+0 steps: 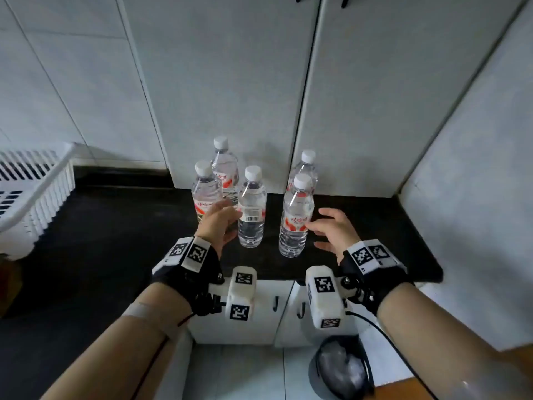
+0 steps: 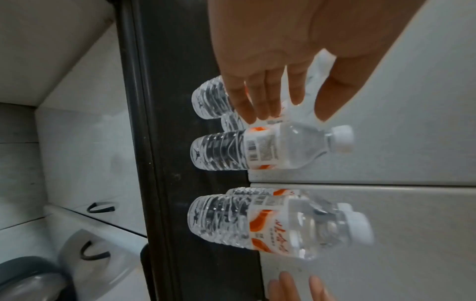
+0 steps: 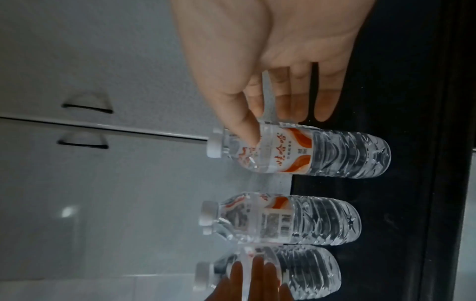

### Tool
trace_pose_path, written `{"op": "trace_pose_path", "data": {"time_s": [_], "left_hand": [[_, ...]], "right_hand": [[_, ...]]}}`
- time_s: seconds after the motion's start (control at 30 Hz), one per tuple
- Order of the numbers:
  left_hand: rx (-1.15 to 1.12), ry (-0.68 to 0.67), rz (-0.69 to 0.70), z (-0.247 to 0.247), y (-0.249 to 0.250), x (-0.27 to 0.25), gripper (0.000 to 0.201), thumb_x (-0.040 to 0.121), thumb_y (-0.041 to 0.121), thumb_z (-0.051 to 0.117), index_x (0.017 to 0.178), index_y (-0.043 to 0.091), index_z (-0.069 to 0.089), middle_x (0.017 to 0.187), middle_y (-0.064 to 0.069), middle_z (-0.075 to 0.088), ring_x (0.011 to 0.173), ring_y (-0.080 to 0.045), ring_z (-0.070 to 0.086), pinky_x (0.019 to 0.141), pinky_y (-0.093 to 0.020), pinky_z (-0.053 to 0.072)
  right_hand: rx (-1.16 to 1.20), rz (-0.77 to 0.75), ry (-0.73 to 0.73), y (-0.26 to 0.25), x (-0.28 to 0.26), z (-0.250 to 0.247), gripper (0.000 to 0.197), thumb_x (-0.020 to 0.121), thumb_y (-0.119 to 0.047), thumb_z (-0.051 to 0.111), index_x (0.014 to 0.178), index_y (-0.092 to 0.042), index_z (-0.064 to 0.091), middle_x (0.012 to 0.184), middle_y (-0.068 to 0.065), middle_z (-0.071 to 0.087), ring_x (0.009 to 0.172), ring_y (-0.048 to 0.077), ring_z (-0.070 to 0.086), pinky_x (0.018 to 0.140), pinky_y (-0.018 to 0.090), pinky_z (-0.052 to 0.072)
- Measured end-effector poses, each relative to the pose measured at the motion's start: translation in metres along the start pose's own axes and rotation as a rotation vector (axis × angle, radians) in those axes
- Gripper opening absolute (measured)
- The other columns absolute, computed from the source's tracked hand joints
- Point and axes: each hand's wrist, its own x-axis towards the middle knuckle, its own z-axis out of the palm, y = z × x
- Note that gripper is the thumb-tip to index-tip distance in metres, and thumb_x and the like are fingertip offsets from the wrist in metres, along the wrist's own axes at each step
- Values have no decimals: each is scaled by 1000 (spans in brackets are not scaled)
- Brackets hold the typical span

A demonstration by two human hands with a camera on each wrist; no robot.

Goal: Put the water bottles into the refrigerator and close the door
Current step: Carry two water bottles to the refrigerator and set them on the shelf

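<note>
Several clear water bottles with white caps stand on the black countertop. My left hand reaches between the left front bottle and the middle bottle, fingers straight, thumb apart, holding nothing. In the left wrist view the left hand hovers just beside the middle bottle. My right hand is spread open right of the right front bottle. In the right wrist view the right hand has its thumb over that bottle's shoulder without wrapping it. Two more bottles stand behind.
Tall white doors with black handles rise right behind the bottles. A white slatted basket sits on the counter's left end. Below are white cabinet doors with black hooks, and a grey bin stands on the floor.
</note>
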Motion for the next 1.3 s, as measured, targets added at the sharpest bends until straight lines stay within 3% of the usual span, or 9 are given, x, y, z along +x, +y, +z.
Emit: {"op": "trace_pose_path", "data": {"time_s": [0.17, 0.27, 0.43, 0.6, 0.73, 0.9, 1.13, 1.23, 1.3], "left_hand": [[196, -89, -22, 3, -13, 49, 69, 67, -3, 68, 130, 10, 44, 123, -5, 60, 111, -25, 55, 94, -41, 41], [252, -128, 3, 3, -23, 78, 76, 61, -6, 75, 129, 9, 45, 123, -15, 62, 115, -31, 57, 103, -51, 41], [344, -179, 148, 9, -29, 96, 46, 65, -9, 74, 92, 24, 54, 94, 0, 63, 91, -17, 60, 87, -34, 47], [320, -190, 209, 12, -39, 103, 43, 67, 3, 76, 106, 5, 57, 95, -10, 66, 88, -22, 64, 77, -33, 51], [210, -401, 159, 14, -42, 83, 36, 55, 16, 80, 88, 15, 65, 76, 2, 70, 72, -13, 65, 70, -31, 53], [63, -665, -36, 36, -65, 34, 82, 35, 50, 88, 101, 10, 60, 82, -3, 71, 77, -19, 68, 72, -36, 52], [15, -1078, -110, 127, -107, -122, 67, 55, 44, 83, 108, 11, 58, 81, -2, 71, 72, -18, 68, 66, -32, 55], [14, -1376, -358, 160, -145, -219, 49, 69, 42, 75, 101, 11, 56, 78, -5, 67, 68, -20, 66, 65, -34, 54], [66, -1519, -525, 176, -171, -294, 54, 57, 50, 80, 88, 14, 53, 70, -4, 59, 61, -21, 57, 62, -33, 49]], "right_hand": [[-31, -25, 41, 12, 41, 23, 82, 64, -1, 78, 134, -13, 35, 131, 6, 50, 121, 23, 50, 103, 37, 40], [-27, -40, 14, 18, 57, 33, 76, 61, 8, 77, 123, -17, 41, 119, 4, 57, 111, 18, 53, 100, 33, 39], [17, -66, -10, 32, 77, 36, 73, 59, 5, 79, 121, -19, 48, 120, 5, 62, 109, 18, 58, 100, 36, 44], [-12, -203, 40, 34, 65, 44, 55, 62, 4, 78, 111, -11, 58, 112, 10, 67, 102, 16, 64, 97, 32, 48], [71, -146, 129, 56, 35, 27, 67, 52, -13, 84, 113, -12, 55, 110, 10, 68, 103, 20, 65, 97, 42, 50], [158, -53, 310, 77, -39, -28, 47, 67, -10, 79, 108, -15, 56, 104, 6, 68, 95, 17, 65, 90, 37, 53], [273, -95, 715, 116, -226, -99, 52, 63, -27, 81, 106, -12, 56, 107, 16, 65, 100, 35, 64, 95, 53, 49], [322, -101, 907, 152, -341, -117, 49, 59, -29, 84, 99, -18, 58, 90, 6, 66, 76, 14, 69, 79, 35, 57], [386, -79, 1006, 181, -427, -121, 57, 57, -22, 84, 107, -10, 58, 92, 10, 67, 80, 24, 67, 81, 45, 56]]}}
